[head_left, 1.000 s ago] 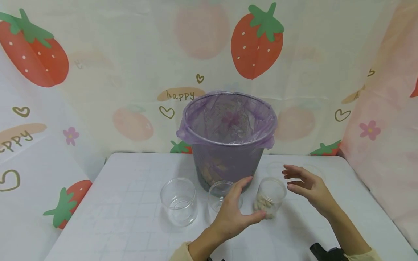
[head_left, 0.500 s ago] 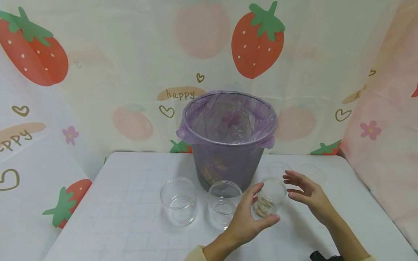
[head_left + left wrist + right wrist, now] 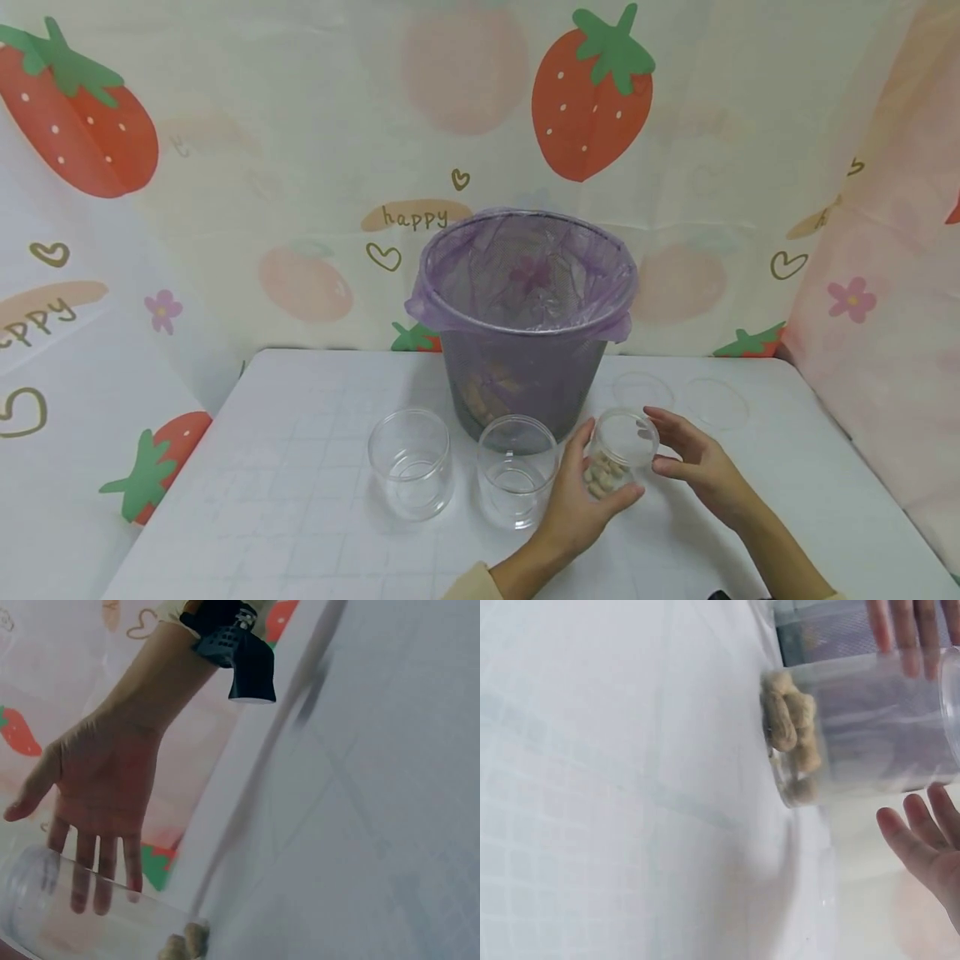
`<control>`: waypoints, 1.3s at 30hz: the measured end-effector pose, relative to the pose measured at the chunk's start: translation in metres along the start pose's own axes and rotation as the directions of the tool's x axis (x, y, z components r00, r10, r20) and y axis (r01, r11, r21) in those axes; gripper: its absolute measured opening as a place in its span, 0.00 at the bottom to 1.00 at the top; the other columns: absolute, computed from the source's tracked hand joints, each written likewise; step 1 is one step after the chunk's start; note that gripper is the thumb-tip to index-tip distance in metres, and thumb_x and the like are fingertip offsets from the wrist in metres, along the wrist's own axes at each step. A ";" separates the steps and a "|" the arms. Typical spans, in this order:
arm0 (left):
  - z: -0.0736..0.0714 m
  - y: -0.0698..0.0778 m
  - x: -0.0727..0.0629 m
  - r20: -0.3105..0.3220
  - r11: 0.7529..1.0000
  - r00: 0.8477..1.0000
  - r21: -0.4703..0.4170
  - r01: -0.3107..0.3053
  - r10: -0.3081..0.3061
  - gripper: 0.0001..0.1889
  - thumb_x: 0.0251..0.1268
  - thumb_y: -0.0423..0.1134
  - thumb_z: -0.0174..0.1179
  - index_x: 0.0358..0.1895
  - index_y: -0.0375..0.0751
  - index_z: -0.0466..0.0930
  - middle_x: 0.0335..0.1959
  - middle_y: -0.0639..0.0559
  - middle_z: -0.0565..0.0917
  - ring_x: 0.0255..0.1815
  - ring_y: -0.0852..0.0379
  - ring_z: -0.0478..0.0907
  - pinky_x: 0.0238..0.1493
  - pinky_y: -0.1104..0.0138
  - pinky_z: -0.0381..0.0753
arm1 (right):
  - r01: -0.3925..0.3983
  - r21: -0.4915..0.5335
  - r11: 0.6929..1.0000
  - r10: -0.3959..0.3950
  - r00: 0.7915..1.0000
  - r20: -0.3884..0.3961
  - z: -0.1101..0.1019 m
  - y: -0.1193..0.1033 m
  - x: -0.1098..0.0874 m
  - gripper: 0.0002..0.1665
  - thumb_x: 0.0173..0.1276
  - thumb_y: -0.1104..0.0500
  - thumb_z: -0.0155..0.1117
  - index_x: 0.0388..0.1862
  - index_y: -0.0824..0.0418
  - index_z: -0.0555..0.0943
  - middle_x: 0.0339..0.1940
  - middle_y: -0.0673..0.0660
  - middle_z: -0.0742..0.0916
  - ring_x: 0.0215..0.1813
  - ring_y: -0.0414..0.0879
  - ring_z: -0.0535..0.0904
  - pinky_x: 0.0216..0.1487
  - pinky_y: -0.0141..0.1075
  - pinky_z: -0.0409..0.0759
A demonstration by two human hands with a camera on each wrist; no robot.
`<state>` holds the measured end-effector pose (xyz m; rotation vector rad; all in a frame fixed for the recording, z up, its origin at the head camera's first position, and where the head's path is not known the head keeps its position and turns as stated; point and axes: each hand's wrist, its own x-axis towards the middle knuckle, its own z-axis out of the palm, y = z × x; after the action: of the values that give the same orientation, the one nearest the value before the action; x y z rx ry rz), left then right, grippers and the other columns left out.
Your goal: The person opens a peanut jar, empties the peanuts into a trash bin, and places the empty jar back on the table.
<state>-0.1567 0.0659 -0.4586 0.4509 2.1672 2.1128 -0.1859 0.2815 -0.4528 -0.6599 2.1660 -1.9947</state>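
Across the white bench (image 3: 300, 542): two clear jars (image 3: 412, 492) and a purple-lined mesh bin (image 3: 540, 367).
Backdrop (image 3: 337, 108): strawberry print, "happy" written on it.
Peanut jar (image 3: 626, 437): upright on the bench, right of the others.
Left hand (image 3: 573, 504): curved about its side; gripping or not, I can't tell.
Right hand (image 3: 705, 467): open, just beside it.
Left wrist view alone: right palm.
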 end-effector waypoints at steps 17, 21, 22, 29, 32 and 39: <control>0.009 -0.027 0.012 -0.068 0.994 0.997 -0.104 0.030 -0.037 0.42 0.58 0.36 0.67 0.74 0.36 0.55 0.74 0.38 0.62 0.70 0.45 0.65 0.71 0.54 0.65 | -0.109 -0.012 0.994 0.109 0.994 0.010 0.009 0.016 0.004 0.37 0.65 0.69 0.62 0.72 0.59 0.63 0.63 0.44 0.77 0.63 0.35 0.72 0.58 0.26 0.74; 0.010 -0.031 0.014 -0.078 0.996 0.996 -0.085 0.033 -0.039 0.39 0.60 0.37 0.66 0.74 0.40 0.57 0.73 0.40 0.64 0.65 0.47 0.70 0.68 0.57 0.70 | -0.148 -0.038 0.988 0.147 0.989 -0.016 0.010 0.019 0.005 0.41 0.64 0.68 0.63 0.74 0.67 0.58 0.63 0.43 0.77 0.64 0.33 0.71 0.57 0.24 0.72; 0.010 -0.033 0.014 -0.084 0.996 0.996 -0.080 0.033 -0.040 0.39 0.61 0.37 0.66 0.74 0.42 0.58 0.73 0.41 0.65 0.65 0.47 0.70 0.68 0.57 0.70 | -0.157 -0.046 0.987 0.156 0.988 -0.022 0.010 0.019 0.005 0.42 0.64 0.67 0.63 0.74 0.68 0.57 0.63 0.42 0.77 0.64 0.33 0.71 0.57 0.23 0.72; 0.012 -0.037 0.013 -0.142 0.999 0.989 0.004 0.044 -0.043 0.38 0.58 0.41 0.69 0.72 0.46 0.63 0.71 0.46 0.70 0.69 0.48 0.68 0.68 0.57 0.69 | -0.172 -0.078 0.982 0.170 0.985 -0.036 0.012 0.020 0.004 0.42 0.65 0.66 0.64 0.74 0.70 0.56 0.63 0.40 0.77 0.63 0.29 0.71 0.57 0.24 0.73; 0.011 -0.037 0.014 -0.148 0.998 0.988 0.028 0.048 -0.043 0.37 0.58 0.42 0.69 0.71 0.47 0.64 0.70 0.47 0.72 0.69 0.48 0.68 0.65 0.58 0.71 | -0.167 -0.082 0.983 0.165 0.986 -0.035 0.011 0.020 0.005 0.42 0.65 0.66 0.64 0.74 0.70 0.57 0.63 0.42 0.77 0.63 0.29 0.71 0.57 0.24 0.73; 0.012 -0.038 0.014 -0.126 0.998 0.991 -0.024 0.051 -0.054 0.37 0.59 0.41 0.67 0.72 0.46 0.63 0.71 0.47 0.70 0.73 0.48 0.64 0.71 0.49 0.65 | -0.186 -0.082 0.979 0.183 0.982 -0.046 0.011 0.020 0.004 0.42 0.65 0.66 0.64 0.74 0.69 0.57 0.62 0.41 0.77 0.63 0.28 0.71 0.57 0.24 0.74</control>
<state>-0.1725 0.0810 -0.4944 0.2616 2.1943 2.1897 -0.1896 0.2705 -0.4728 -0.4159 2.2543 -1.8442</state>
